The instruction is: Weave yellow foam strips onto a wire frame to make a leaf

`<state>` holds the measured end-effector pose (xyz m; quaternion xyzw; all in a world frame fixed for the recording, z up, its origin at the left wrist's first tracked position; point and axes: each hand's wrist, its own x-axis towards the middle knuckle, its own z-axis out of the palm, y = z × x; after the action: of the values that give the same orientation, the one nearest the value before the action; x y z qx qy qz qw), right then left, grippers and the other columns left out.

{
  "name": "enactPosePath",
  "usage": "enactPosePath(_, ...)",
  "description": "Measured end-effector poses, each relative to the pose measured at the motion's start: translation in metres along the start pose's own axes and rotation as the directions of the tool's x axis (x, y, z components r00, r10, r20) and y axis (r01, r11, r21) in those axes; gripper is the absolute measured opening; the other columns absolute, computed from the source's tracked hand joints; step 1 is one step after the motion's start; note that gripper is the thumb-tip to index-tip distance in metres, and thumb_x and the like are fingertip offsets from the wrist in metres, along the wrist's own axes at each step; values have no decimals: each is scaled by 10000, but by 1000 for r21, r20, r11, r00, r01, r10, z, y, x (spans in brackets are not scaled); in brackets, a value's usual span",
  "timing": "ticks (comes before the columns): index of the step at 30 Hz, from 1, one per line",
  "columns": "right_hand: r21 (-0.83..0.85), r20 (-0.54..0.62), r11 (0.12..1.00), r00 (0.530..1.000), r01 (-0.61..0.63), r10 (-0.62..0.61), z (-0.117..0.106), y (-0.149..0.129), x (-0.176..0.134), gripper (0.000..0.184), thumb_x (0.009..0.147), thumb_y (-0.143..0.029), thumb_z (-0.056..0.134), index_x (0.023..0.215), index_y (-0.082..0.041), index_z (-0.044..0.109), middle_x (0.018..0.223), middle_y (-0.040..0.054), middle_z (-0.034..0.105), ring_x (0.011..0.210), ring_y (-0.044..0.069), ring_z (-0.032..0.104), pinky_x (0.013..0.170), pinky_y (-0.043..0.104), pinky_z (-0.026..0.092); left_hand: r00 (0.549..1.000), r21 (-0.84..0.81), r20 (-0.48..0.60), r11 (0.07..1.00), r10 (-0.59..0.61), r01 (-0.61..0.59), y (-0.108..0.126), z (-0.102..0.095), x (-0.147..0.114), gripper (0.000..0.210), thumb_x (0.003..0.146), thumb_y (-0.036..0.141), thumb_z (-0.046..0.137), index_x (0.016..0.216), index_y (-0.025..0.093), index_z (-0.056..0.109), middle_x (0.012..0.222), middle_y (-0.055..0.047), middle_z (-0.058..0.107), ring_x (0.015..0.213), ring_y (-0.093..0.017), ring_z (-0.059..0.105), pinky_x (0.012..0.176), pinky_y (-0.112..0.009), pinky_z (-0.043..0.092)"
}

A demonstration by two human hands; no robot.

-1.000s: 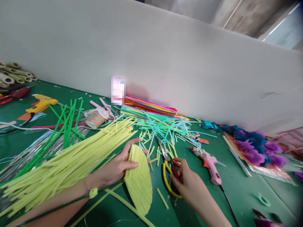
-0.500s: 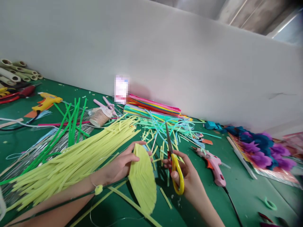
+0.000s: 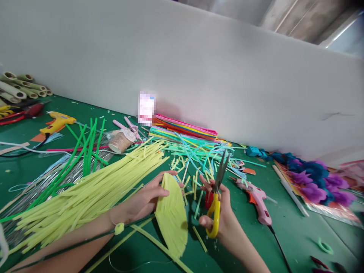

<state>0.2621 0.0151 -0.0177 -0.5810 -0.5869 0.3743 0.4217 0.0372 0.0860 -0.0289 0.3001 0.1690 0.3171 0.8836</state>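
Observation:
A pale yellow-green leaf shape [image 3: 172,218], made of strips laid side by side, is pinched near its top by my left hand [image 3: 143,201]. Its lower tip hangs over the table. My right hand [image 3: 223,214] has its fingers through the handles of scissors [image 3: 216,204], one handle yellow and one red. The blades point up and away, parted slightly, and are apart from the leaf. A dark green stem with a small yellow bead [image 3: 119,228] lies across my left forearm.
A heap of yellow-green pipe cleaners [image 3: 93,189] lies to the left. Behind it are a yellow glue gun [image 3: 58,123] and a twine spool [image 3: 122,141]. A pink glue gun [image 3: 258,201] lies right of my right hand, with purple flowers [image 3: 315,189] beyond. Short offcuts [image 3: 195,185] are scattered mid-table.
The scissors have swung to the right and their blades have parted slightly. My right hand's fingers have spread and turned with them. My left hand and the leaf stay nearly in place.

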Motion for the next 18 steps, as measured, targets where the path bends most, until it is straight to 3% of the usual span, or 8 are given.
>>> enactPosePath(3, -23, -100, 994, 990, -106, 103, -1, -3, 1, 574, 785, -441, 668, 1223, -287, 330, 1240, 115, 576, 1092, 242, 567, 927, 407, 460, 1000, 19, -13, 1000, 10, -10, 0, 1, 0, 581, 848, 128, 555, 1362, 282, 331, 1254, -126, 571, 1128, -285, 576, 979, -457, 384)
enactPosePath(6, -248, -198, 966, 980, -73, 23, -3, -4, 0, 465, 820, -377, 620, 1214, -265, 400, 1102, 89, 615, 887, 214, 615, 783, 347, 503, 1000, 72, -21, 997, 12, -10, 1, 3, -1, 550, 857, 176, 583, 1347, 284, 357, 1238, -115, 581, 1091, -288, 593, 935, -427, 421)
enactPosePath(10, -629, -74, 774, 986, 72, -152, -2, 0, -1, 399, 807, -290, 590, 1185, -261, 464, 1084, 78, 606, 896, 226, 610, 743, 329, 484, 999, 133, -41, 991, -19, 25, 2, 5, -3, 523, 850, 198, 607, 1326, 274, 402, 1196, -83, 612, 1060, -269, 607, 878, -354, 455)
enactPosePath(18, -791, 52, 551, 926, 266, -373, -13, 9, 0, 467, 666, -151, 564, 1122, -234, 503, 975, 54, 642, 850, 237, 624, 683, 316, 489, 998, 119, -45, 992, -42, 47, 3, -1, -2, 535, 829, 179, 640, 1303, 287, 418, 1115, -60, 629, 938, -200, 632, 826, -309, 474)
